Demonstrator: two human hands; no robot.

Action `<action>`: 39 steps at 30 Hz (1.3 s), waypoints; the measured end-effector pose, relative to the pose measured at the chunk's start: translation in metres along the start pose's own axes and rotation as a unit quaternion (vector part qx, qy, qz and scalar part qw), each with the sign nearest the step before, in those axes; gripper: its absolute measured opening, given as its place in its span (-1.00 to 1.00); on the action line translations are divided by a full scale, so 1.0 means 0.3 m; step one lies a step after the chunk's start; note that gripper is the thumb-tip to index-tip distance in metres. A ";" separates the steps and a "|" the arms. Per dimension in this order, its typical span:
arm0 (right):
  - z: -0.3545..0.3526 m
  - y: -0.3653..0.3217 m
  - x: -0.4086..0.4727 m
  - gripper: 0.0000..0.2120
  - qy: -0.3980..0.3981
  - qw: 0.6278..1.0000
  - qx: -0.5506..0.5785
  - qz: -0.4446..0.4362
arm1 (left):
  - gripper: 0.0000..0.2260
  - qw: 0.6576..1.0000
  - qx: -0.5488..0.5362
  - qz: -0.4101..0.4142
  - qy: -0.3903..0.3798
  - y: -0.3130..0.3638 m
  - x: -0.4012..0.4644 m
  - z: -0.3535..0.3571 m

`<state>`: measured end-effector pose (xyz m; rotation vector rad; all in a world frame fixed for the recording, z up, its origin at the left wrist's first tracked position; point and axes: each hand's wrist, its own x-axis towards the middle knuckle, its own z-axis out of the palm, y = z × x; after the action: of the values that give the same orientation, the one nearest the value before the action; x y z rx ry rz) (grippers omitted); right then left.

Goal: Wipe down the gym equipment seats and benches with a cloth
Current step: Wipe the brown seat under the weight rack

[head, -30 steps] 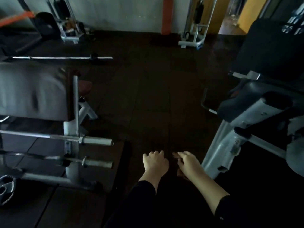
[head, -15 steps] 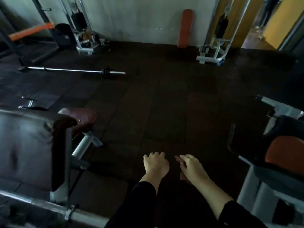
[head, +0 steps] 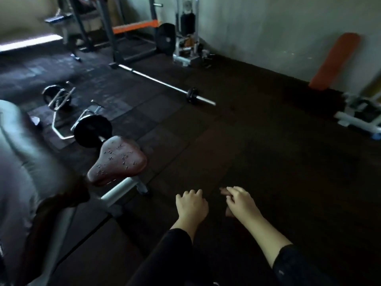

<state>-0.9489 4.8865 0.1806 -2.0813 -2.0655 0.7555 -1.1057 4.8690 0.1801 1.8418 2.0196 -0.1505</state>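
my fingers (head: pixel 192 194) on the left hand (head: pixel 191 205) are loosely curled downward and hold nothing that i can see, while the right hand (head: pixel 241 203) has its fingers bent around a small brownish cloth (head: pixel 223 190), a bit of it poking out past the knuckles and another bit showing under the palm; it is too dim to tell more about the cloth. both hands hang side by side, close but apart, low in the middle of my view above the dark rubber floor (head: pixel 268 141), with black sleeves (head: pixel 171 250) covering the forearms. to my left stands the maroon padded seat (head: pixel 118 159), its top speckled with pale worn spots, mounted on a white metal frame (head: pixel 121 188). just beside it, at the far left edge, a large grey padded backrest (head: pixel 18 172) fills the corner, blurred. behind the seat a black weight plate (head: pixel 92 131) sits on a curl bar (head: pixel 61 133), and a second plate (head: pixel 56 97) lies further back. a long straight barbell (head: pixel 165 84) lies on the floor well apart from the seat, running toward a dark rack with an orange bar (head: pixel 136 26). a white cable machine (head: pixel 186 38) stands against the wall, and an orange pad (head: pixel 335 60) leans on the wall at the right, near another white frame (head: pixel 358 118).
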 end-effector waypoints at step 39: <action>0.320 -1.740 2.098 -0.64 -0.356 0.657 -0.162 -0.645 | -0.64 0.749 -0.255 -0.581 0.191 -1.012 1.687 -0.687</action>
<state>-1.4949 5.5019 0.1484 0.2354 -3.3225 0.9125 -1.4722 5.3729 0.1289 0.0952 2.8052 0.4407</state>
